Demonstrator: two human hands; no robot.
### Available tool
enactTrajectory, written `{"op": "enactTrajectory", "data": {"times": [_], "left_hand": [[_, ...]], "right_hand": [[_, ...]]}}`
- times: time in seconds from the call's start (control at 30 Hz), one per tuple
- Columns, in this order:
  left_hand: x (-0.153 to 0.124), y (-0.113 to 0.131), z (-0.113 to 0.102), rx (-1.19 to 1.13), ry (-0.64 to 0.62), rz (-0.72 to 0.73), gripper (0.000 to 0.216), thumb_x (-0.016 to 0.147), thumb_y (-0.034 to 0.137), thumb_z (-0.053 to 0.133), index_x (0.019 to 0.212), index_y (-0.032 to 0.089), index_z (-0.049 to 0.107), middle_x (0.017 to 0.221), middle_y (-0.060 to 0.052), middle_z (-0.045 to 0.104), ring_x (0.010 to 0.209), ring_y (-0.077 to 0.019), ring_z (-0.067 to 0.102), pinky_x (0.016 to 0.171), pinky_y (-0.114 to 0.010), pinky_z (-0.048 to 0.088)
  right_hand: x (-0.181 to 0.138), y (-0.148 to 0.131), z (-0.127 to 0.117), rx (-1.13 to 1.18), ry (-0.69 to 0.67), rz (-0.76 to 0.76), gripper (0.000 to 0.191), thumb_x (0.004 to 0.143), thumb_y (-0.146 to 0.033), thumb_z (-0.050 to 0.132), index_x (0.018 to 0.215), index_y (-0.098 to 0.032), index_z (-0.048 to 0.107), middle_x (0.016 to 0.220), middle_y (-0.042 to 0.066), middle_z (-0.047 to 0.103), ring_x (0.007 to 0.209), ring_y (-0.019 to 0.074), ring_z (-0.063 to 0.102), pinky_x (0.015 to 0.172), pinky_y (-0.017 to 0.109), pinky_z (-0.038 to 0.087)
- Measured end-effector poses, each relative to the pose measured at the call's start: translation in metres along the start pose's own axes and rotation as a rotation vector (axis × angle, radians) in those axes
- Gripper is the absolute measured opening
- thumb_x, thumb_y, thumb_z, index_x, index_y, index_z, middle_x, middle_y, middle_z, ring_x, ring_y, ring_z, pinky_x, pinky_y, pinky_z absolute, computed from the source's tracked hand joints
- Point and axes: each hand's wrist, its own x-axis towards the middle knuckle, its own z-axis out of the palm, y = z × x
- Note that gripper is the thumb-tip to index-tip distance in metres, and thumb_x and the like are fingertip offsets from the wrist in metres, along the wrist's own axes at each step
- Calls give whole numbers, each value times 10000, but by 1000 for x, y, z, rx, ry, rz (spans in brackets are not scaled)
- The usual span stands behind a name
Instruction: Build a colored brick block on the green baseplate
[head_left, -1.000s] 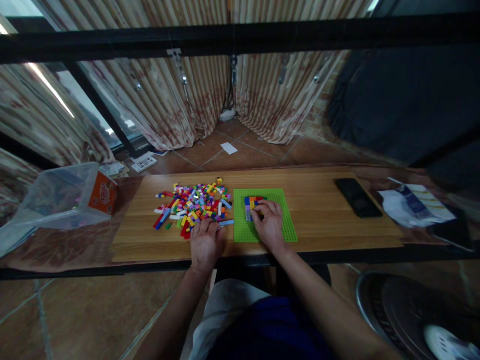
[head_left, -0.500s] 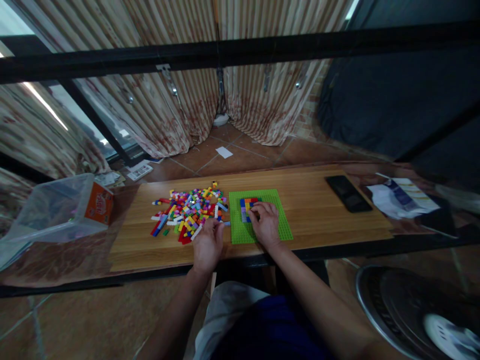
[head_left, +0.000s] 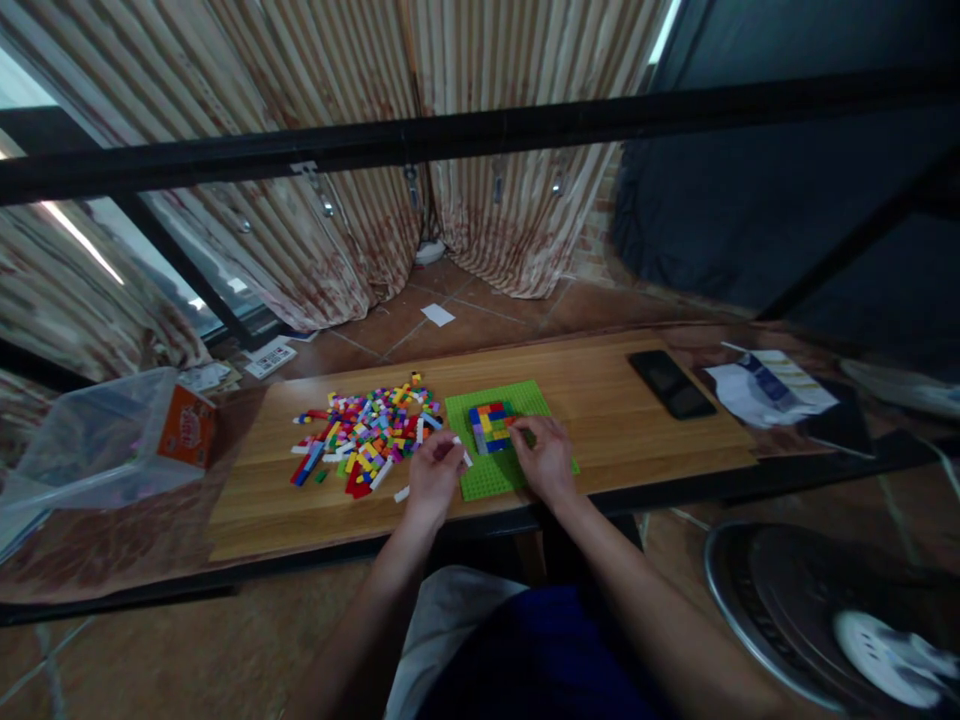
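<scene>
so the person's sat at the long wooden bench (head_left: 637, 440) with a flat green studded baseplate (head_left: 525, 400) right in front of them. Toward the far left part of it sits a small blocky build of mixed-colour plastic bricks (head_left: 490, 426). Their right hand (head_left: 547, 458) rests on the plate just beside that build, fingers curled down with the tips at its right edge; can't tell if there's anything between them. The left hand (head_left: 433, 472) hovers at the plate's left edge, thumb and fingers closed in a pinch around a small white brick (head_left: 463, 452). Left of that hand is a loose heap of colourful little bricks (head_left: 364, 435) spread on the wood, and one stray white piece (head_left: 401, 493) lies near the front edge. Further right on the bench there's a black phone (head_left: 670, 383) lying flat, then a crumpled white and blue packet (head_left: 765, 385). Off the left end: a clear plastic tub (head_left: 82, 450) with an orange carton (head_left: 187, 428) against it
</scene>
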Motion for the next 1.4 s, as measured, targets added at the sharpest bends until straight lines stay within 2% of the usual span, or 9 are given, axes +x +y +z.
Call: {"op": "enactTrajectory", "data": {"times": [0.13,0.27,0.37,0.53,0.7,0.83,0.93,1.13,1.4], "left_hand": [[-5,-1,6,-16,38,2,234,632,273,725,816,180,615,683,15,657,651,-134,650,583,-227,499],[-4,-8,15,-46,-1,40,206,632,271,727,763,188,592,647,23,651,632,-142,653,578,-235,499],[1,-13,19,10,-27,167,151,670,256,708,788,200,634,700,12,681,649,-148,657,617,-261,519],[6,-18,20,304,-72,386,179,804,227,627,953,238,725,971,-32,746,860,-181,687,814,-340,531],[2,-24,22,626,-16,640,153,844,175,629,926,245,737,931,-20,749,932,-189,661,888,-368,501],[1,-31,25,723,15,733,135,849,146,635,898,231,727,914,-21,748,905,-184,655,858,-359,506],[2,-34,26,741,39,757,134,853,134,633,903,224,720,913,-24,747,902,-186,655,848,-357,506],[6,-38,26,764,15,790,132,863,130,617,905,214,709,919,-33,740,878,-192,650,820,-358,510],[5,-43,21,700,49,713,319,815,30,551,1036,218,683,986,-42,720,930,-186,653,861,-352,540]], "right_hand": [[-10,22,-20,-54,-8,26,192,915,-309,518,914,-218,687,898,69,715,863,240,624,799,380,442],[-14,45,-35,-228,-30,62,201,907,-266,504,901,-214,698,885,78,711,855,249,607,805,393,412],[-11,56,-41,-311,-22,85,213,910,-252,497,881,-218,705,890,80,712,834,246,595,790,388,385],[-6,63,-47,-376,-33,92,229,920,-252,497,868,-211,717,873,84,711,834,245,579,783,378,360],[-3,66,-54,-435,-91,111,253,939,-276,488,901,-199,727,892,88,702,866,240,563,804,370,360],[-5,62,-57,-379,-72,87,267,949,-318,497,1011,-197,727,976,97,700,921,247,558,837,376,387],[-7,47,-51,-263,-56,18,278,954,-333,491,1039,-208,725,1015,101,690,953,249,563,850,384,416],[-3,9,-17,-33,-236,-164,226,932,-318,555,1063,-247,724,1045,72,687,975,229,583,864,373,446],[4,11,-2,18,-297,-170,179,920,-286,583,878,-250,753,908,49,682,892,216,577,821,365,444]]}}
